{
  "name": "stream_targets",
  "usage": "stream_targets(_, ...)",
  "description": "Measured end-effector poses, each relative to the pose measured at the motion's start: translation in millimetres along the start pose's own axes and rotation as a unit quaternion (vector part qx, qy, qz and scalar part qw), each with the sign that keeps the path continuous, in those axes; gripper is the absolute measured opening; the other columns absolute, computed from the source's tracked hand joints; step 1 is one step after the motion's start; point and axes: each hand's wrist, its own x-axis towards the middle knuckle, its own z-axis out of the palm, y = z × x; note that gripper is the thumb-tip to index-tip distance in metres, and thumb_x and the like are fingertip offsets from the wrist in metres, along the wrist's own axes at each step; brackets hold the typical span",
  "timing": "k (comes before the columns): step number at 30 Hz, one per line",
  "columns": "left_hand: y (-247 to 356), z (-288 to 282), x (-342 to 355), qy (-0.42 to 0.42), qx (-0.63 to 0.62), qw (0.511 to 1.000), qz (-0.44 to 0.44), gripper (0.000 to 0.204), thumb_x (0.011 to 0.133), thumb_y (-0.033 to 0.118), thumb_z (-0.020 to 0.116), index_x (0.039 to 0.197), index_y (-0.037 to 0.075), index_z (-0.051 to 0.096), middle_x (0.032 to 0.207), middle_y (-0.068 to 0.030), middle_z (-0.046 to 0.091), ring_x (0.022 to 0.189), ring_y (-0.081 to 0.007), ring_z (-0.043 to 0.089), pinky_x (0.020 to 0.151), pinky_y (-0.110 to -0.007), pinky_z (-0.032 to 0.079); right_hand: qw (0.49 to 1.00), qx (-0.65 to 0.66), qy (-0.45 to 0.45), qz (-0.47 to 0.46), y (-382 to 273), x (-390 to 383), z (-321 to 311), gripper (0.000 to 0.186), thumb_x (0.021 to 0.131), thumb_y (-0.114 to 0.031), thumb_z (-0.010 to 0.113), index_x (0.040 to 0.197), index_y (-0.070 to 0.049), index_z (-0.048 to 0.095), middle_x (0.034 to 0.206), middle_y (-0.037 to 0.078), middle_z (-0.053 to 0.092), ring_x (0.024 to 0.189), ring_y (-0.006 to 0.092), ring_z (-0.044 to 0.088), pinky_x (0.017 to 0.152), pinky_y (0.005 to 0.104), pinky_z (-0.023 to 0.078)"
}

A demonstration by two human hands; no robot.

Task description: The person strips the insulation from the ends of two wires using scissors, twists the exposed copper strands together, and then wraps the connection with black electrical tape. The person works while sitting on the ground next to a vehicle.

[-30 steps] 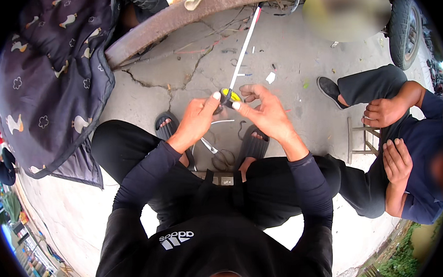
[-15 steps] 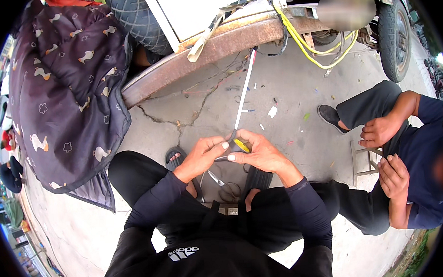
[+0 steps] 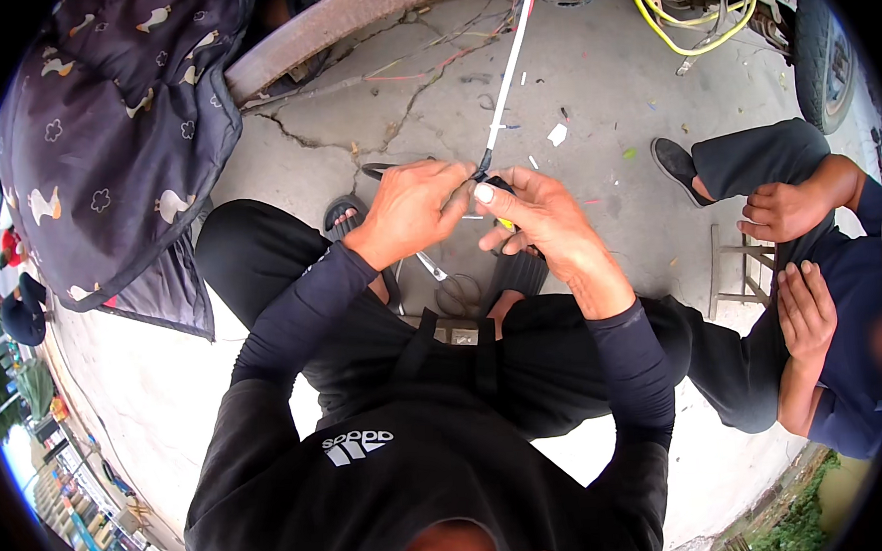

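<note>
A thin white cable or sleeve point(image 3: 512, 67) runs down from the rusty frame, its near end wrapped in black. My left hand point(image 3: 413, 207) is closed, pinching that black-wrapped end between thumb and fingers. In my right hand point(image 3: 563, 224) is a roll of black electrical tape point(image 3: 499, 185) with a yellow core, mostly hidden by the fingers. Both hands meet at the wrapped end, above my feet. Below them, metal scissors point(image 3: 450, 290) lie between my sandals point(image 3: 346, 216).
A rusty curved beam point(image 3: 299, 43) crosses the top. A quilted cover with a duck pattern point(image 3: 115, 143) hangs at left. At right a co-worker in dark blue sits beside a small stool point(image 3: 728, 270), hands at rest. Yellow hoses point(image 3: 693, 45) dangle near a wheel point(image 3: 827, 61). Scraps litter the cracked concrete.
The view has tilted toward me, so the vehicle sits higher. My hands remain at the cable's end; the right has turned the tape roll, so less of its yellow core shows.
</note>
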Motion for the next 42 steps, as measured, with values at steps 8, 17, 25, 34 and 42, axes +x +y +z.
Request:
stream_targets(8,-25.2,-5.3,7.3,-0.096,-0.223,0.942,-0.231,0.046,0.105,0.034,0.052,0.087,-0.005,0.069,0.072,-0.0123,0.064,0.061,-0.0252,0.058,0.062,-0.037,0.045,0.99,-0.133,0.017,-0.051,-23.4,35.4,-6.5,0.07,0.091,-0.037,0.076,0.138,0.009,0.052,0.109,0.015,0.071,0.089,0.019,0.071,0.073,0.0303,0.056)
stream_targets(17,-24.8,-6.1,44.4,-0.08,-0.529,0.743,-0.403,0.047,0.105,0.042,0.053,0.085,0.002,0.066,0.066,0.0026,0.052,0.054,-0.0043,0.036,0.05,-0.023,0.027,0.978,-0.015,-0.161,-0.128,-12.2,89.1,-27.0,0.056,0.091,-0.024,0.076,0.14,-0.005,0.055,0.113,0.007,0.067,0.106,0.0146,0.059,0.093,0.0307,0.048)
stream_targets(25,-13.0,10.5,36.6,-0.105,-0.489,0.815,-0.291,0.031,0.104,0.029,0.058,0.083,0.006,0.063,0.07,0.0045,0.05,0.062,-0.0032,0.037,0.056,-0.023,0.028,0.97,-0.208,-0.077,-0.095,-21.6,46.6,-56.3,0.05,0.088,-0.028,0.081,0.126,-0.001,0.064,0.09,0.006,0.071,0.082,0.0107,0.063,0.074,0.0279,0.051)
stream_targets(34,27.8,9.5,36.5,-0.04,-0.282,0.939,-0.191,0.021,0.1,0.016,0.064,0.094,-0.003,0.069,0.079,-0.0026,0.065,0.073,-0.0105,0.057,0.067,-0.028,0.045,0.995,-0.078,-0.03,-0.057,-19.0,-11.0,-51.5,0.067,0.088,-0.042,0.079,0.128,0.008,0.062,0.097,0.011,0.072,0.079,0.013,0.068,0.064,0.0265,0.051)
stream_targets(42,37.2,-4.5,29.9,0.02,0.021,0.999,0.023,0.008,0.088,0.002,0.064,0.092,-0.005,0.064,0.081,-0.0175,0.064,0.075,-0.0399,0.064,0.067,-0.046,0.051,1.0,0.013,-0.014,-0.014,-52.3,-22.0,-23.9,0.068,0.093,-0.052,0.07,0.119,0.01,0.065,0.103,0.013,0.07,0.08,0.0192,0.071,0.064,0.0279,0.054)
